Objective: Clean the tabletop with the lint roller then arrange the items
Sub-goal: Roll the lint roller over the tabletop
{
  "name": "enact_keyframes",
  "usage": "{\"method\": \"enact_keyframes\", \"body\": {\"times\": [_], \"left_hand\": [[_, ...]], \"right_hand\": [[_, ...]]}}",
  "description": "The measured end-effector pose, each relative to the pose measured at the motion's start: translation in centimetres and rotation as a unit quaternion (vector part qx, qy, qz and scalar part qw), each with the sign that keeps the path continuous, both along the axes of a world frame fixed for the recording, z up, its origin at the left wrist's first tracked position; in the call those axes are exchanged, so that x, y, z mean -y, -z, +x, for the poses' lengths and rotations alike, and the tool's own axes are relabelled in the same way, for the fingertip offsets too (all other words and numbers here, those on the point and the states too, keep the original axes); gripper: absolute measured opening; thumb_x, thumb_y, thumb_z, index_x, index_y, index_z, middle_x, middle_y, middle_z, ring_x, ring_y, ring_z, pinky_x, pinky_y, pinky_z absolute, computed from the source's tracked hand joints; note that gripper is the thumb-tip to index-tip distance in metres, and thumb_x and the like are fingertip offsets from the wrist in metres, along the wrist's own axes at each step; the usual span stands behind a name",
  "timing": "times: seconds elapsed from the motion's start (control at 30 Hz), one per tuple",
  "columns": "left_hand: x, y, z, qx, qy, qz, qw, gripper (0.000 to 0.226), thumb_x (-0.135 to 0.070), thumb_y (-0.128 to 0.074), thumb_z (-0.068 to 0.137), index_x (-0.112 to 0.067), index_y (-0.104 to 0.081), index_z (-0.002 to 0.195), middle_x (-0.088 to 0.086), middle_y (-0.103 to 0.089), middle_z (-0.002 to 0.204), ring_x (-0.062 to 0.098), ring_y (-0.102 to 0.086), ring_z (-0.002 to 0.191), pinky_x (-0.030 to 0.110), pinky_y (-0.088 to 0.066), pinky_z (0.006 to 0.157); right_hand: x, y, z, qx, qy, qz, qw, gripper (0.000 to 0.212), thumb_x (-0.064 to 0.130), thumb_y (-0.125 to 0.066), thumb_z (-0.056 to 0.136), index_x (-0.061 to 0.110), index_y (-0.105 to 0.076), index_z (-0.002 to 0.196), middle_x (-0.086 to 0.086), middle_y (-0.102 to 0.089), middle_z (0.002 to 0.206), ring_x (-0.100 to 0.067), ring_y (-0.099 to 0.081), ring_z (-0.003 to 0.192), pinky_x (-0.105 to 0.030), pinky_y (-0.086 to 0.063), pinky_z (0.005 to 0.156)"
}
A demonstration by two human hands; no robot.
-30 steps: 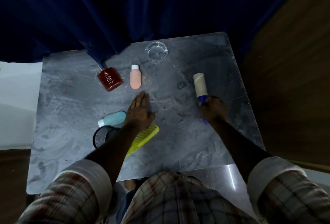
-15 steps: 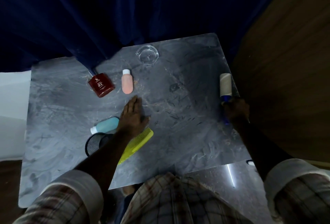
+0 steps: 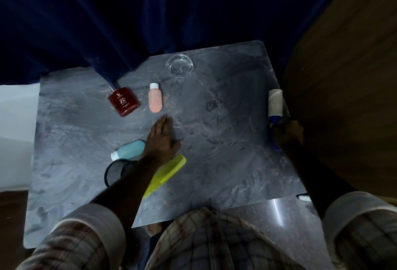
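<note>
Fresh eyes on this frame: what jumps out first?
The right hand grips a lint roller at the right edge of the grey marble tabletop. The left hand lies flat and open near the middle. Around it sit bright items: a yellow-green comb and a teal bottle close by, a pink bottle and a dark red bottle farther back.

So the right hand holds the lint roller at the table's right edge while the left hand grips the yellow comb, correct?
Not quite. In the head view the left hand lies flat and open on the table, beside the yellow comb, not gripping it. The right hand does hold the lint roller at the right edge.
</note>
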State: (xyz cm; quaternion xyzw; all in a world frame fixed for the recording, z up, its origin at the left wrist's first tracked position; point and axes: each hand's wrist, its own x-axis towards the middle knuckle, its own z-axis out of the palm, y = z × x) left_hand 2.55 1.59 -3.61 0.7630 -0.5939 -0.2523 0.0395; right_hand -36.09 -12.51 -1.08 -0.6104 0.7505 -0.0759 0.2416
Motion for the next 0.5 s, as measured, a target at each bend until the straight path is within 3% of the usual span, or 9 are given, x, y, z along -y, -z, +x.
{"method": "enact_keyframes", "body": {"times": [0.27,0.4,0.5], "left_hand": [[0.1,-0.5,0.3,-0.018,0.001,0.009,1.000,0.113,-0.076,-0.034,0.077,-0.011,-0.019,0.168,0.012,-0.015,0.176,0.035,-0.019,0.161,0.048,-0.022,0.131],[0.0,-1.0,0.4,-0.030,-0.001,0.005,1.000,0.106,-0.064,-0.054,0.082,-0.010,-0.021,0.168,0.012,-0.015,0.176,0.037,-0.019,0.160,0.045,-0.018,0.131],[0.1,-1.0,0.4,-0.029,0.002,0.007,1.000,0.101,-0.054,-0.067,0.091,-0.012,-0.018,0.168,0.011,-0.011,0.177,0.036,-0.016,0.161,0.044,-0.017,0.131]], "right_hand": [[-1.4,-0.5,6.1,0.001,-0.057,-0.005,0.998,0.051,0.044,-0.057,0.092,-0.003,-0.071,0.109,-0.028,-0.072,0.110,-0.042,-0.069,0.103,-0.039,-0.049,0.091],[-1.6,-0.5,9.2,0.012,-0.071,0.031,0.997,0.040,0.036,-0.067,0.091,0.003,-0.070,0.114,-0.024,-0.073,0.111,-0.039,-0.070,0.102,-0.041,-0.055,0.090],[-2.3,-0.3,11.5,-0.004,-0.112,0.024,0.993,0.034,0.032,-0.064,0.091,0.005,-0.072,0.110,-0.022,-0.073,0.108,-0.039,-0.070,0.101,-0.039,-0.054,0.087]]}}
